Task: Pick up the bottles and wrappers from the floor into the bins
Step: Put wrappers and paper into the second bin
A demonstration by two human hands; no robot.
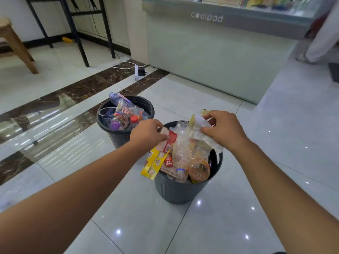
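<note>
Two dark grey bins stand on the tiled floor. The near bin (pixel 176 189) is heaped above its rim with clear crushed bottles (pixel 181 143), wrappers and an orange-tinted bottle (pixel 199 170). My left hand (pixel 146 133) pinches a red and yellow wrapper (pixel 159 154) that hangs over the bin's left rim. At the top right of the heap my right hand (pixel 222 130) grips a white crumpled wrapper (pixel 205 129). The far bin (pixel 119 134) holds bottles with purple and red caps and a snack wrapper (pixel 122 111).
A pale green shop counter (pixel 211 57) stands behind the bins. A power strip and cable (pixel 136 70) lie on the floor at the counter's left. Black metal frame legs (pixel 80 43) and a wooden stool (pixel 16 44) are at the far left. A person's leg (pixel 319 43) shows at the right.
</note>
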